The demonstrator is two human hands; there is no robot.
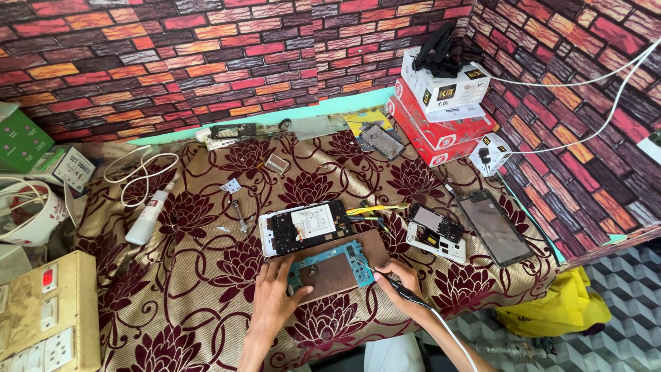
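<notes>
Pressing your left hand (275, 293) flat, fingers spread, you steady the blue circuit board (329, 269) on the brown mat (375, 248). Your right hand (399, 279), at its 3 o'clock, grips a black soldering iron (385, 281), tip on the board's right edge. An opened phone (306, 227) lies at 12 o'clock.
</notes>
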